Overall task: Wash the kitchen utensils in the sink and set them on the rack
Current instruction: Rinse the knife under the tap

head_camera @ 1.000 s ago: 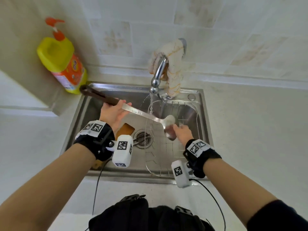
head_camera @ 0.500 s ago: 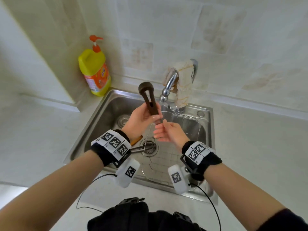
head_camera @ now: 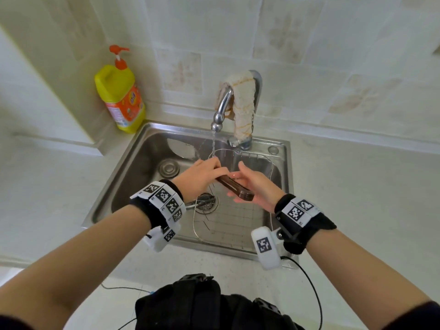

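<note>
Left hand (head_camera: 202,178) and right hand (head_camera: 253,188) both grip the ladle handle (head_camera: 234,186) under the running tap (head_camera: 222,108), so rub lengthwise, keeping hold firm.

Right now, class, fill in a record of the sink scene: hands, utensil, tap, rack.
Left hand: lies over the utensil, under the stream; grip hidden
Right hand: fingers curled under the utensil's brown handle
Tap: running, cloth draped over it
Rack: wire, inside the sink
Bottle: by the sink's back left corner
</note>
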